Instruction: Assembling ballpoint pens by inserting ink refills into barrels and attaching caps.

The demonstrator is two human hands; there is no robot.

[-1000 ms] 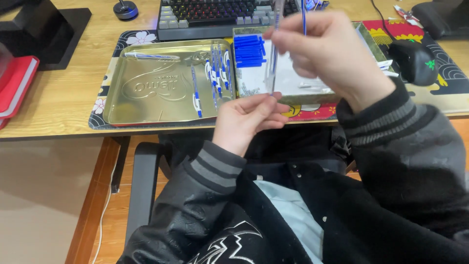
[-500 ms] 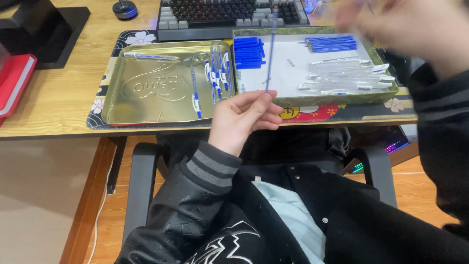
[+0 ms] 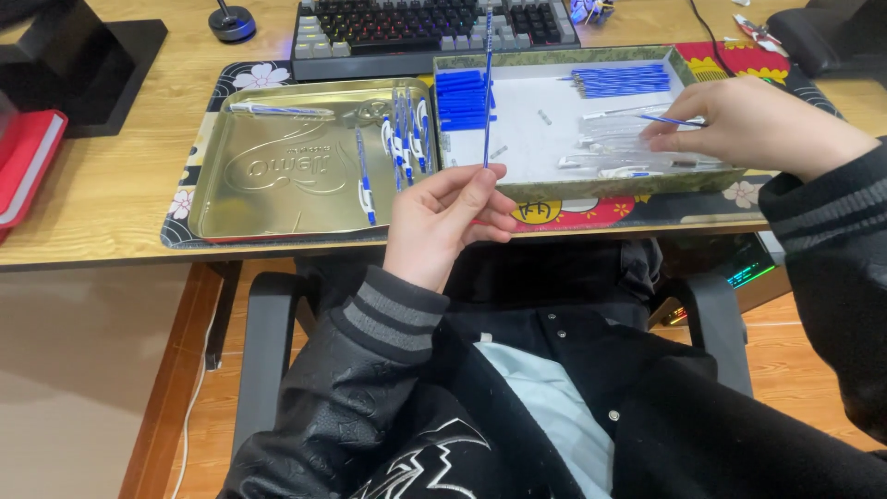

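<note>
My left hand (image 3: 443, 222) holds a thin blue-and-clear pen barrel (image 3: 487, 88) upright by its lower end, in front of the desk edge. My right hand (image 3: 753, 125) reaches into the white-lined box (image 3: 591, 189) at the right and pinches a thin blue refill (image 3: 670, 120) above a pile of clear pen tubes (image 3: 614, 152). The box also holds a stack of blue caps (image 3: 462, 97) and a row of blue refills (image 3: 621, 81). To the left lies a gold metal tray (image 3: 268, 176) with several assembled blue-and-white pens (image 3: 402, 139).
A keyboard (image 3: 434, 23) sits behind the tray and box. A patterned mat (image 3: 185, 199) lies under them on the wooden desk (image 3: 102, 199). A red book (image 3: 23, 162) is at the far left, a black stand (image 3: 102, 65) behind it. A chair armrest (image 3: 263, 342) is below.
My right hand has come down from in front of the camera to the right side of the box and picked up a refill. My left hand still holds the barrel upright.
</note>
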